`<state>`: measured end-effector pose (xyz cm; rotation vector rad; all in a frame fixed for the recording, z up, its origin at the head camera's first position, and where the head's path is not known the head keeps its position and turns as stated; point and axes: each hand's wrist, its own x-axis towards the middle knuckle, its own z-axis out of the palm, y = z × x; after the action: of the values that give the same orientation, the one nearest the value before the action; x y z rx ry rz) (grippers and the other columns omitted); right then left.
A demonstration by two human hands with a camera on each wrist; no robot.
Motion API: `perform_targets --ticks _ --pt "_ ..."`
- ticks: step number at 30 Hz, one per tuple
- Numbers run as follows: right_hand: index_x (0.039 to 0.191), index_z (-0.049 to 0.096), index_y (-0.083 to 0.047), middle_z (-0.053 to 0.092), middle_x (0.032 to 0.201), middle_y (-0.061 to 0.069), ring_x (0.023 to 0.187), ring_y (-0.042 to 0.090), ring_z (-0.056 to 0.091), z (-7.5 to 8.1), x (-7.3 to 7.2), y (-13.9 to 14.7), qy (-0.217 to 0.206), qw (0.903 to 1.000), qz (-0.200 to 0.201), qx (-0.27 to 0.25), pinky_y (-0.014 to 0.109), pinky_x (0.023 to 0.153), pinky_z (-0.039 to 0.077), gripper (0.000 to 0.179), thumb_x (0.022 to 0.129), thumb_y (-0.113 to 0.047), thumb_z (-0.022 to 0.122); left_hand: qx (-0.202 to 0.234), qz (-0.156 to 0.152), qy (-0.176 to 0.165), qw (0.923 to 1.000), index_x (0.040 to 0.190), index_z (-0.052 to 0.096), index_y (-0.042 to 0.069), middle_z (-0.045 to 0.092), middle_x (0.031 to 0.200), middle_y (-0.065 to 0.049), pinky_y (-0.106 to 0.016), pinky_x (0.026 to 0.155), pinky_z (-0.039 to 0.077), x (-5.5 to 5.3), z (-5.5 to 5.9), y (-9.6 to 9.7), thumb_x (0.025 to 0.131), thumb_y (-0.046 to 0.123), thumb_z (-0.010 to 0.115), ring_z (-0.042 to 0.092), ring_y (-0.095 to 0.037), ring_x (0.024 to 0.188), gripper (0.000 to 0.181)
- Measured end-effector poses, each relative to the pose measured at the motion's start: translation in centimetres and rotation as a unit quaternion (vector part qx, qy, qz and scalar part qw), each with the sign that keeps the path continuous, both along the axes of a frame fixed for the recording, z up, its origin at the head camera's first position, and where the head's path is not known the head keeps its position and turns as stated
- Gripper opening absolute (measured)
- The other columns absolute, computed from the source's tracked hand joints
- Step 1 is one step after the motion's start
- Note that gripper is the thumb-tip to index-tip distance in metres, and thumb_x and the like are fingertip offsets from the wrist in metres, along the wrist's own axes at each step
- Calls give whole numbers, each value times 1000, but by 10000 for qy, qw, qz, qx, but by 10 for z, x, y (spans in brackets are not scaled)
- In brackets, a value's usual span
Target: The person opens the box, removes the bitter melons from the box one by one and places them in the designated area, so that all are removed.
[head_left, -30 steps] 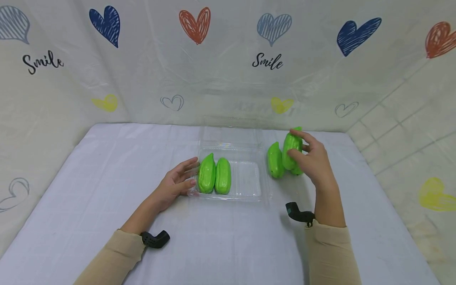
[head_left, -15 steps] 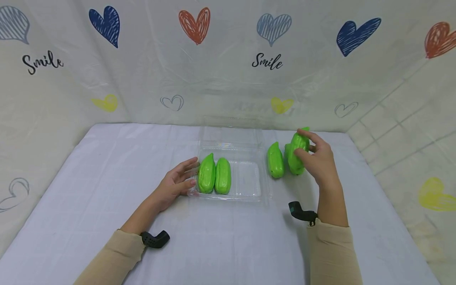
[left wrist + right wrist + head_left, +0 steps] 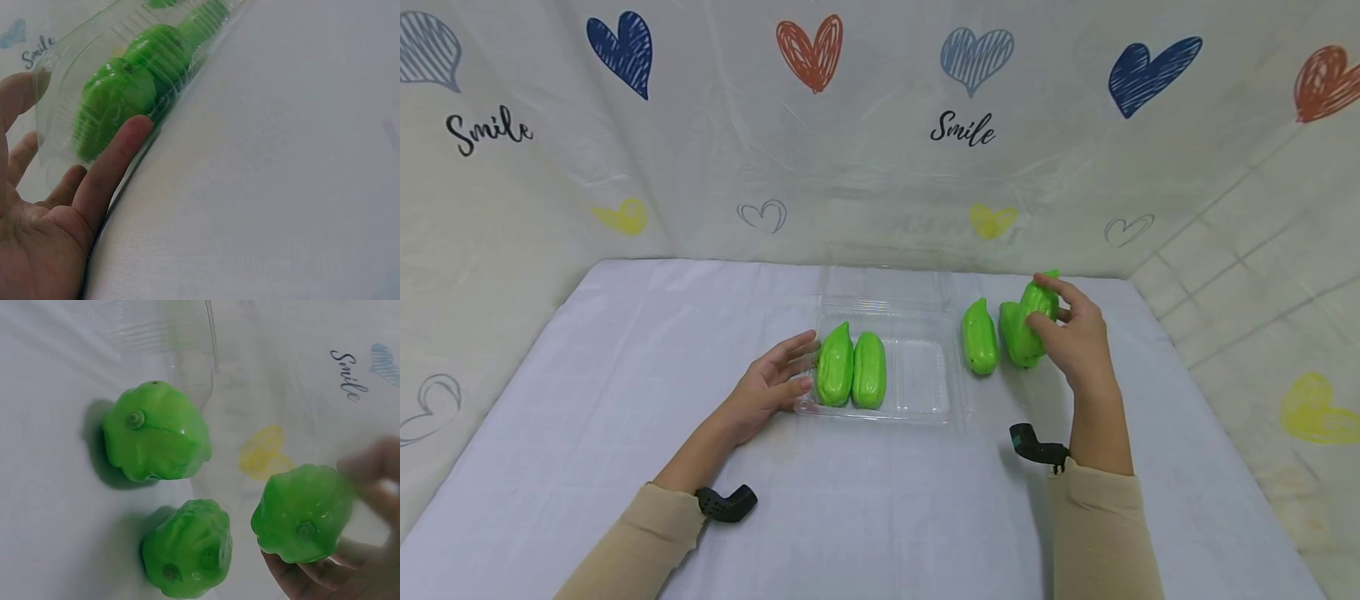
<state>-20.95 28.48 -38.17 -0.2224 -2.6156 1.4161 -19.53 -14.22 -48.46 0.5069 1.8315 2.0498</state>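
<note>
1. We see the right hand (image 3: 1075, 337) pinching a green ribbed fruit (image 3: 1041, 304) between its thumb and curled fingers; the right wrist view shows a gap between this fruit and the two beside it.
2. The held fruit is up off the table (image 3: 880, 517), to the right of the clear container (image 3: 916, 375), its pointed tip toward the back wall (image 3: 880, 167).
3. We find the left hand (image 3: 771, 387) open and loosely spread, its thumb and fingers resting against the container's left end without holding any fruit.
4. Inside the container, two more fruits lie side by side at the left: an outer fruit (image 3: 835, 367) with a pointed far tip and an inner fruit (image 3: 870, 371) with a rounded far end.
5. Right of the container we count two on the table: a nearer fruit (image 3: 980, 337) just beside it and a farther fruit (image 3: 1011, 325), partly hidden behind the held one from the head view.
6. The container's transparent lid (image 3: 883, 287) is open toward the wall.
7. Beige sleeves (image 3: 1101, 533) cover both forearms.
</note>
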Motion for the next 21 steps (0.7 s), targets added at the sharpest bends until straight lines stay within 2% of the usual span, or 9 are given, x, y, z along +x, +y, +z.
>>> perform_targets --ticks 5,12,21 --pt "150 46 -30 32 161 5 137 35 45 -2 0 3 -115 9999 -101 52 30 80 50 62 91 -14 54 5 0 -7 10000 158 25 11 29 161 -14 -34 85 57 0 0 0 97 11 64 29 -38 147 72" --pt "150 46 -31 35 158 9 130 33 47 -4 -1 9 -78 9998 -204 6 21 67 50 62 91 -13 53 6 -14 -3 10000 158 25 11 28 161 -14 -34 85 57 0 0 0 97 11 63 29 -38 147 72" --pt "149 48 -30 44 151 13 121 28 50 -10 -2 16 -23 9992 -396 56 21 63 50 61 90 -13 53 8 -21 16 10000 158 25 11 27 161 -15 -34 85 57 0 0 0 97 10 63 29 -38 147 71"
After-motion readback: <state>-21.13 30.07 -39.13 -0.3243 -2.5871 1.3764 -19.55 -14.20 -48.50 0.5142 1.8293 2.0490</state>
